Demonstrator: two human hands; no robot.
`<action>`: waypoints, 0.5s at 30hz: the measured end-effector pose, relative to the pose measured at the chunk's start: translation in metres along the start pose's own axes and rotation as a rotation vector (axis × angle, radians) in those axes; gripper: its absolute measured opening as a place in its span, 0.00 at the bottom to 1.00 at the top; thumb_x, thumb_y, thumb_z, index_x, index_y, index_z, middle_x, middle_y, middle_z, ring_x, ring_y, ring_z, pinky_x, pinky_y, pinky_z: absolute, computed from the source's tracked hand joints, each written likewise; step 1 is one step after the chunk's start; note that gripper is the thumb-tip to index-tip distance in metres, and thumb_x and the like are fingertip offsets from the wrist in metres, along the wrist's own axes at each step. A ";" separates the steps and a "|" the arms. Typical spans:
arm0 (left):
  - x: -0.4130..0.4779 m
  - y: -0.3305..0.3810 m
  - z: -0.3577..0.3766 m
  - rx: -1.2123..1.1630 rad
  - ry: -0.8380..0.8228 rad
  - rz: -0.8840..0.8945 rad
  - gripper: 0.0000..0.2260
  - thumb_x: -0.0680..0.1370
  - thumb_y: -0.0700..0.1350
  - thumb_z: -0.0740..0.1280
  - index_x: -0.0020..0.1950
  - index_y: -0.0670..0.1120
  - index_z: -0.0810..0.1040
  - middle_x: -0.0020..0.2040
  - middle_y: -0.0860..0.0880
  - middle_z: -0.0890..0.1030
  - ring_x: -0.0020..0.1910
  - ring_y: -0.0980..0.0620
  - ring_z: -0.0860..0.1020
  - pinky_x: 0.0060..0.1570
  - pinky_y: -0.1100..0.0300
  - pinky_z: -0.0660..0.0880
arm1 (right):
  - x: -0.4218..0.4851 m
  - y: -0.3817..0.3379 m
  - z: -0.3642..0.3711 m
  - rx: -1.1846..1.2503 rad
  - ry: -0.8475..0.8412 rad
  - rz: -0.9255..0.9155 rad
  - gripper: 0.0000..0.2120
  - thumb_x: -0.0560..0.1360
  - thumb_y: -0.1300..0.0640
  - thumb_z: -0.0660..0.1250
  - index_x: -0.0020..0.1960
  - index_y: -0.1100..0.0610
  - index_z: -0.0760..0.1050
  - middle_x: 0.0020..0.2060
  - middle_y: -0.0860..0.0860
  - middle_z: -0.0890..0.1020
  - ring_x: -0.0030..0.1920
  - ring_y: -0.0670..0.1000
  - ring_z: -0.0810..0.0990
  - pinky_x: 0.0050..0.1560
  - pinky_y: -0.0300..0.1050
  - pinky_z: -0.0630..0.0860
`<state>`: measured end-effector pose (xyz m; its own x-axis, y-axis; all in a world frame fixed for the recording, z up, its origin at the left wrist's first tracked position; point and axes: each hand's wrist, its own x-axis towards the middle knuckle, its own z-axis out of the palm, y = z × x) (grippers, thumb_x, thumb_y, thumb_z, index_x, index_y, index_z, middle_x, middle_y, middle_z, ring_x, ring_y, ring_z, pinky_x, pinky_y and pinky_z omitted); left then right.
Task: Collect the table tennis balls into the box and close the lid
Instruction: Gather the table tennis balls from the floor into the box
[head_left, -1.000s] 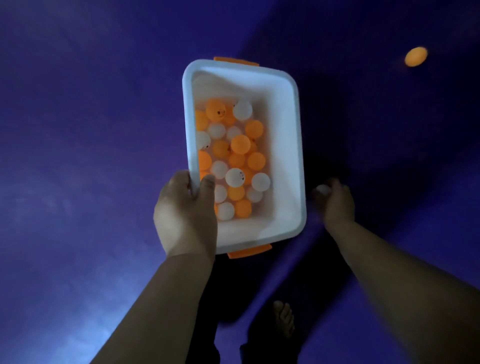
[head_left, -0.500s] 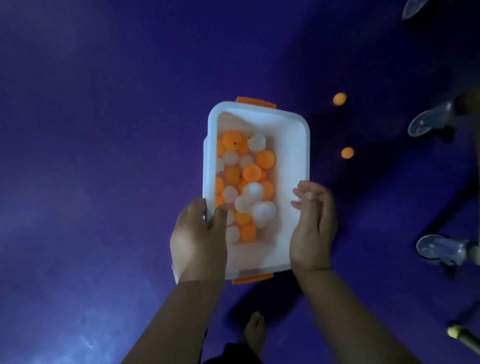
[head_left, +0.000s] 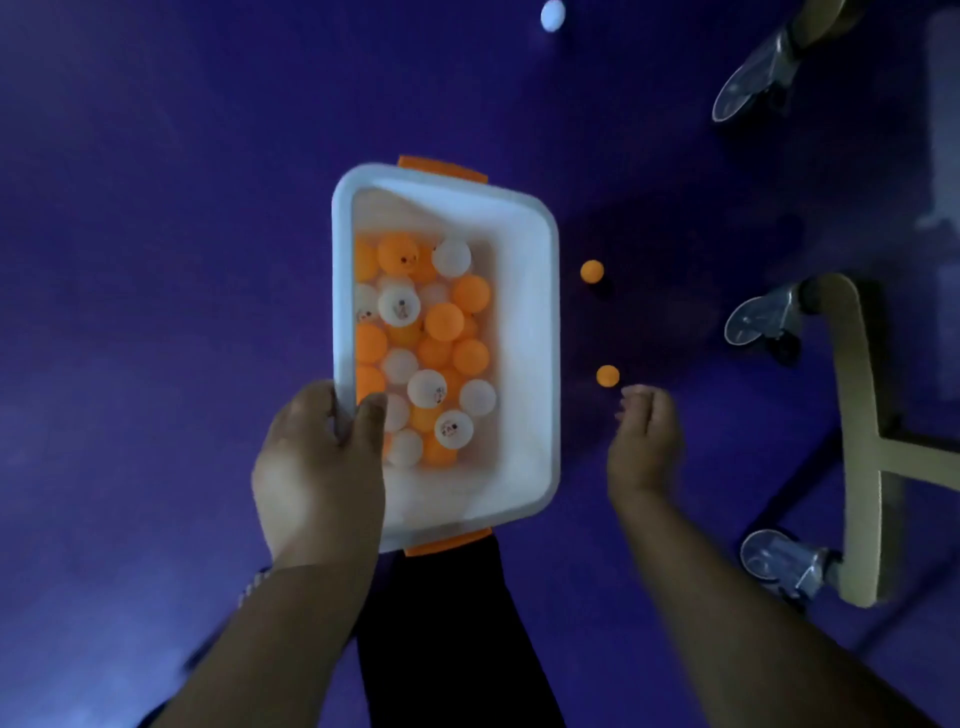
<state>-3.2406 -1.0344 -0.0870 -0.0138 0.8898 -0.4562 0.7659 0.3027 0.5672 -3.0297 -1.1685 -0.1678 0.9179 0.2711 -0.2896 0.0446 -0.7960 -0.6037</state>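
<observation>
A white plastic box with orange end clips hangs above the purple floor, and several orange and white table tennis balls lie inside it. My left hand grips its left rim, thumb inside. My right hand is to the right of the box, fingers loosely curled and holding nothing, just below an orange ball on the floor. A second orange ball lies farther up. A white ball lies at the top edge. No lid is in view.
A beige wheeled chair base with clear castors stands on the right. My dark trouser leg shows below the box. The purple floor stretches to the left.
My right hand left the box's right rim and moved out to the right toward the orange ball. The view shifted, and a white ball came into sight at the top.
</observation>
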 end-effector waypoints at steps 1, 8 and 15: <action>0.002 0.008 0.009 0.000 0.010 0.003 0.11 0.76 0.50 0.66 0.41 0.42 0.74 0.36 0.46 0.76 0.37 0.45 0.73 0.33 0.56 0.64 | 0.019 0.010 0.000 -0.079 -0.058 0.008 0.08 0.77 0.51 0.56 0.46 0.52 0.72 0.42 0.52 0.77 0.42 0.53 0.76 0.43 0.49 0.71; 0.014 0.048 0.052 -0.070 0.112 -0.026 0.11 0.76 0.53 0.66 0.39 0.49 0.73 0.34 0.50 0.75 0.37 0.46 0.73 0.34 0.52 0.68 | 0.107 0.068 0.007 -0.524 -0.422 0.102 0.17 0.78 0.56 0.62 0.65 0.60 0.73 0.57 0.64 0.77 0.55 0.63 0.77 0.52 0.50 0.74; 0.051 0.063 0.082 -0.005 0.129 0.034 0.10 0.76 0.51 0.66 0.39 0.48 0.72 0.30 0.56 0.71 0.34 0.49 0.72 0.29 0.60 0.62 | 0.143 0.078 0.029 -0.573 -0.509 0.216 0.23 0.79 0.57 0.61 0.73 0.58 0.63 0.69 0.63 0.65 0.63 0.64 0.72 0.64 0.52 0.69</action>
<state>-3.1400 -0.9977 -0.1312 -0.0709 0.9359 -0.3450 0.7639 0.2734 0.5846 -2.9066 -1.1758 -0.2782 0.6426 0.1833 -0.7440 0.2089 -0.9761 -0.0600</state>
